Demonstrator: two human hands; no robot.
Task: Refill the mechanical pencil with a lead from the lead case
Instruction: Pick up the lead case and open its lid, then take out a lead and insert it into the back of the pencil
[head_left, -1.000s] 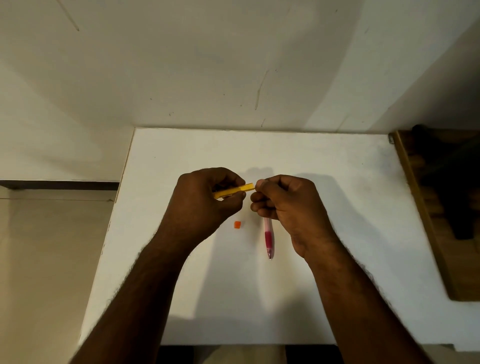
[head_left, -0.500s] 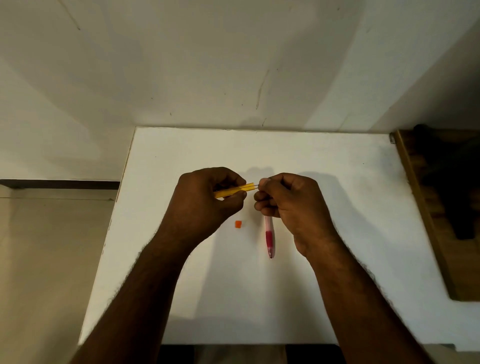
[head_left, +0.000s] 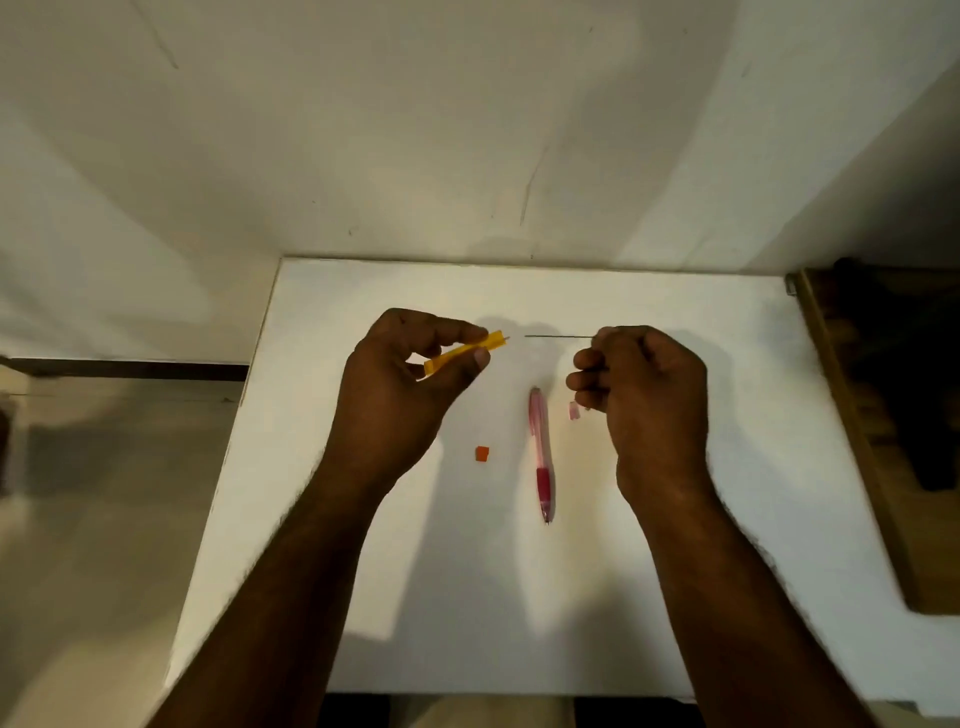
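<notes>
Head view: left hand (head_left: 400, 395) grip grasps yellow lead case (head_left: 464, 352); right hand (head_left: 644, 395) grip pinches lead (head_left: 558, 336)

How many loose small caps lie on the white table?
2. An orange cap lies left of the pink mechanical pencil. A pale pink cap lies right of the pencil, beside the right hand, which may hide others.
</notes>
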